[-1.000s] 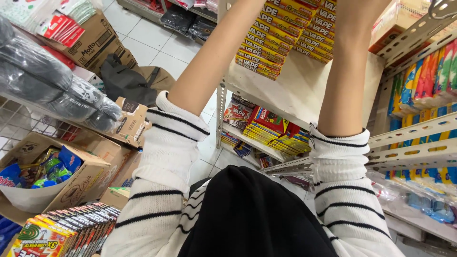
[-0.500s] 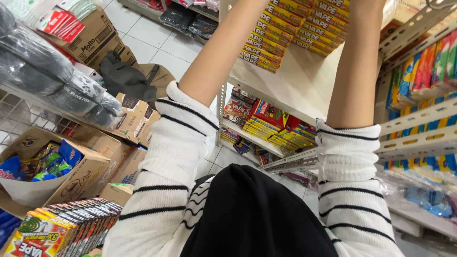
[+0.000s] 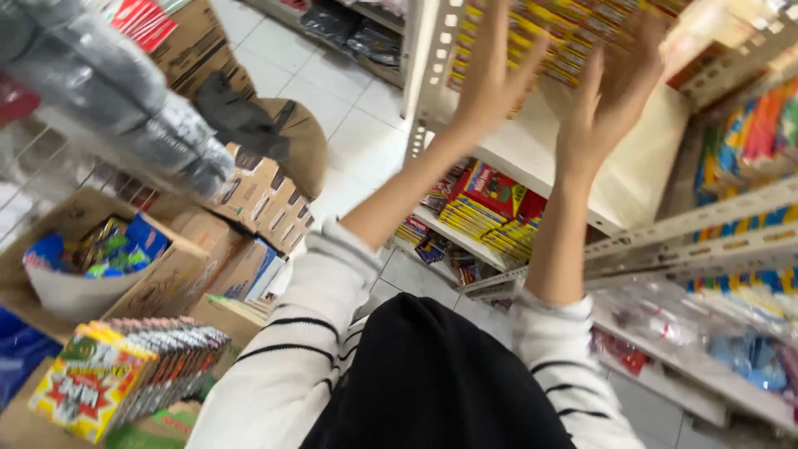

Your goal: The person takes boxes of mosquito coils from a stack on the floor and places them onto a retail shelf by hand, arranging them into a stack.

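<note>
Down at lower left, a row of flat boxes [image 3: 133,374] stands packed side by side, yellow and red faces showing. Just above it sits an open cardboard carton [image 3: 100,274] with bright blue and green packets [image 3: 108,249] heaped inside. More brown cartons [image 3: 262,204] crowd beside it on the white tiled floor [image 3: 349,116]. A dark bag [image 3: 241,116] lies slumped on a tan one. Top left, blurred grey bundles in clear wrap [image 3: 125,108], possibly cloth. On the lower shelf, red and yellow packs [image 3: 499,212] stacked flat. Far right, hanging coloured packets [image 3: 761,125].

Spread hands [image 3: 549,91] before stacked yellow boxes [image 3: 573,41]
</note>
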